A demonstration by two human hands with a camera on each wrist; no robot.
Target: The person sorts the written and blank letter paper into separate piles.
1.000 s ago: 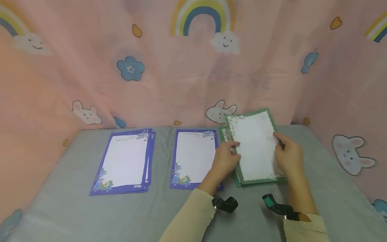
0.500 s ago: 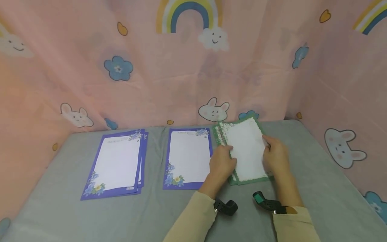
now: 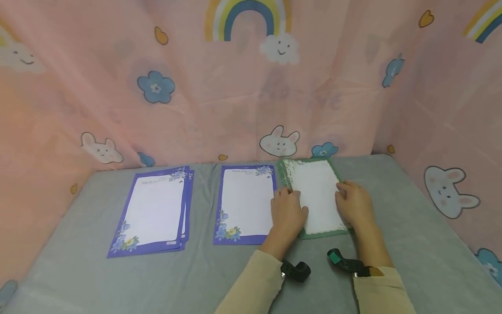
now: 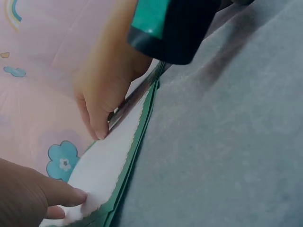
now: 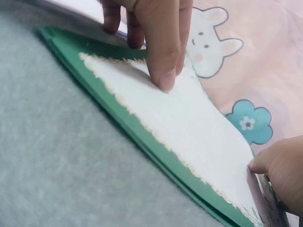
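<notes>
A stack of green-bordered paper sheets (image 3: 319, 196), with white middles, lies at the right of the table. My left hand (image 3: 288, 213) holds its left edge, the thumb on the white face and the other fingers over the border. Opposite, my right hand (image 3: 356, 205) pinches the right edge between thumb and fingers. In the left wrist view the layered green edges of the stack (image 4: 137, 137) run nearly together. The right wrist view shows the top sheet (image 5: 165, 118) bowed slightly between both hands.
A purple-bordered sheet (image 3: 247, 200) with blue flowers lies just left of my left hand, its lower right corner covered. Farther left, several similar purple sheets (image 3: 157, 213) overlap in a pile. The grey cloth-covered table (image 3: 157, 283) meets a pink curtain (image 3: 219, 113) behind.
The upper green sheet, raised and tilted a second ago, has come down and squared up over those beneath. Both hands have lowered with it, the right moving leftward; the camera view has shifted slightly.
</notes>
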